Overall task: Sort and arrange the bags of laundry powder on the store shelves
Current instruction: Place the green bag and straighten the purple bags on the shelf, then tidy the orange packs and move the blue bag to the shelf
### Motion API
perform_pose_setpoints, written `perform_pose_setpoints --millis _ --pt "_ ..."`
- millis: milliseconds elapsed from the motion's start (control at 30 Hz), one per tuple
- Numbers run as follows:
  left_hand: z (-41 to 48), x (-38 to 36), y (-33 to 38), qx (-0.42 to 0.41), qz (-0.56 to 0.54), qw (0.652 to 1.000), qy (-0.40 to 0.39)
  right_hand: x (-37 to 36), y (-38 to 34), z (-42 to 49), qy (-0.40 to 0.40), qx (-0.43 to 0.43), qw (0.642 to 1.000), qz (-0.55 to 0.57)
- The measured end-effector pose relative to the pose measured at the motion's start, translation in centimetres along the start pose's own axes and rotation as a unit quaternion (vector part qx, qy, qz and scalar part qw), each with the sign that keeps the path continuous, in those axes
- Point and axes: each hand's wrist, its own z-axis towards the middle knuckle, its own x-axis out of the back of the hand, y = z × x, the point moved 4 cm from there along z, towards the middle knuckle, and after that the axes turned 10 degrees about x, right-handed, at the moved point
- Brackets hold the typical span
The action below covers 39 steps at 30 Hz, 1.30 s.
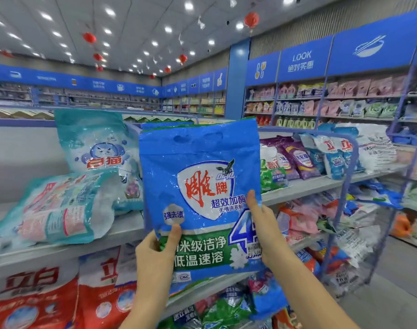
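Note:
I hold a big blue and green bag of laundry powder (200,193) upright in front of the grey top shelf (122,231). My left hand (155,255) grips its lower left edge, thumb on the front. My right hand (265,231) grips its lower right edge, thumb pressed flat on the front. Behind it stand more blue bags of the same kind, only their tops showing. A teal bag with a cat face (98,150) stands at the left, and a teal and pink bag (58,210) lies flat in front of it.
Purple, green and white bags (316,160) crowd the shelf to the right. Red and white bags (60,295) fill the lower shelf at left, mixed bags (226,307) lie below my hands. A wire end frame (349,186) stands right. An aisle and wall shelves (345,103) lie beyond.

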Motion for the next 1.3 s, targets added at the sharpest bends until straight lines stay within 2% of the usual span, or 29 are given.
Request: perform_pose_setpoints --millis 100,333,433,533,633,867,1100,1300 --pt "0.8 -3.3 -0.9 -0.019 0.027 0.999 0.017 2.9 2.5 2.9 0.004 -0.047 0.999 0.014" --pt "7.9 -10.6 -1.6 -0.026 0.11 0.993 -0.026 5.9 5.7 13.1 -0.011 -0.099 0.994 0.045" --pt "12.0 -13.3 -1.9 -0.026 0.103 0.994 -0.007 6.3 5.7 18.3 -0.038 -0.086 0.994 0.05" --pt "16.0 -15.5 -2.0 -0.003 0.075 0.997 0.03 6.4 6.4 22.5 -0.112 -0.049 0.988 0.097" --pt "19.6 -17.3 -2.1 0.021 0.071 0.996 0.05 6.4 8.4 26.1 -0.152 -0.017 0.985 0.077" --pt "27.0 -18.3 -4.0 0.087 0.096 0.986 0.102 4.3 12.1 33.3 -0.183 -0.019 0.983 0.015" --pt "32.3 -17.4 -8.4 0.209 0.098 0.967 0.112 3.1 18.3 36.6 -0.248 -0.044 0.967 -0.03" --pt "33.7 -17.9 -9.3 0.151 0.031 0.97 0.189 2.1 19.0 38.3 -0.239 -0.022 0.971 -0.003"
